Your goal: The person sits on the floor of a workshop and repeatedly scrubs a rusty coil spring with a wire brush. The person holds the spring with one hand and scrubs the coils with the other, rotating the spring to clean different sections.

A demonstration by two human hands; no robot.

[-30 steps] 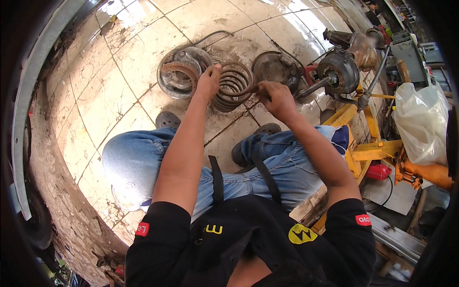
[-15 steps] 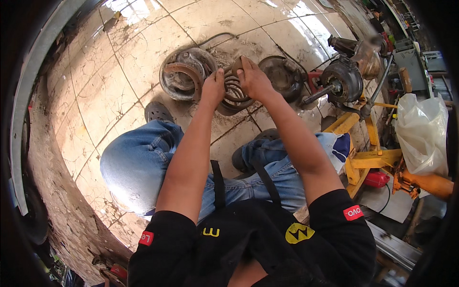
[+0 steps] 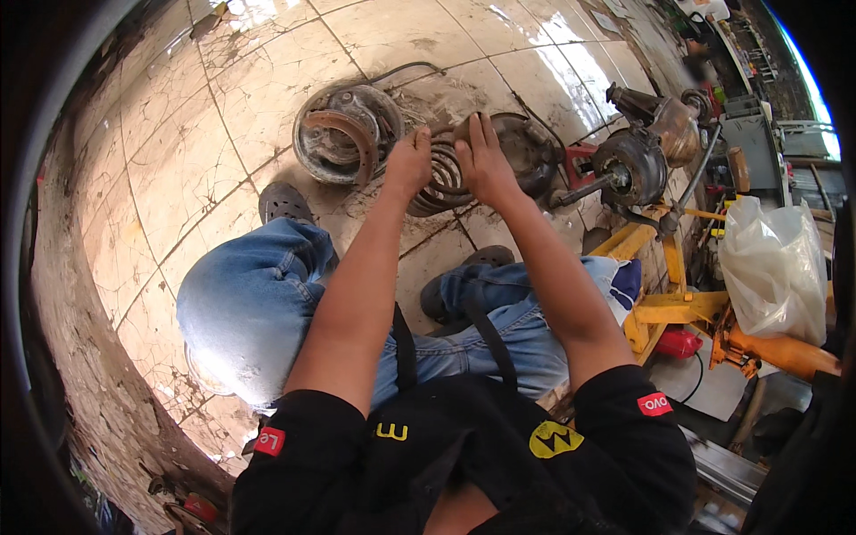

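Observation:
My left hand (image 3: 410,162) is closed on one end of a brown curved brake shoe (image 3: 443,135), held above a dark coil spring (image 3: 441,189) on the floor. Against the shoe's other end lies my right hand (image 3: 489,169), its fingers stretched out and pointing away from me. The hands hide much of the shoe, and any small thing under the right palm cannot be made out. Left of them rests a round drum brake assembly (image 3: 334,165) with a rusty brake shoe (image 3: 355,134) on it. A dark round brake part (image 3: 528,156) sits just beyond the right hand.
An axle assembly with a hub (image 3: 629,165) rests on a yellow stand (image 3: 682,308) at the right. Nearby are a clear plastic bag (image 3: 774,263), an orange tool (image 3: 780,348) and a red corded tool (image 3: 679,342). A dark hose (image 3: 406,67) lies on the tiled floor (image 3: 169,178).
My right hand has shifted a little right and its fingers have straightened. The left hand still grips the brake shoe. The whole view has shifted slightly.

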